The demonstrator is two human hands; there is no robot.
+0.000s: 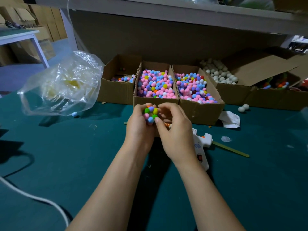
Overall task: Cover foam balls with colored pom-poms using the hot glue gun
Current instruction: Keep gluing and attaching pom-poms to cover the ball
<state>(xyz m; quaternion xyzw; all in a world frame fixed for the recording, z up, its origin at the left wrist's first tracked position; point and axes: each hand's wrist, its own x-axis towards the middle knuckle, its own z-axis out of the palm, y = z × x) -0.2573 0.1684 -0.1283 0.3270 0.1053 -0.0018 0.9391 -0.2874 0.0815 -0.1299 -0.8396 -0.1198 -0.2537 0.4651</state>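
A foam ball covered with coloured pom-poms [150,114] sits between both hands, just in front of the pom-pom boxes. My left hand [139,125] cups it from the left and below, fingers curled round it. My right hand [175,130] holds it from the right, thumb pressing its lower right side and fingers curled over the top. The white hot glue gun [202,144] lies on the green table [66,155] under and to the right of my right wrist, its orange nozzle peeking out beneath my right thumb. Two cardboard boxes of pom-poms [156,84] [193,87] stand behind.
A box of plain white foam balls [220,74] stands at the back right, with two loose foam balls [243,108] on the table. A crumpled plastic bag [63,84] lies at the left, a loose blue pom-pom [74,114] beside it. A white cable [33,197] crosses the near left.
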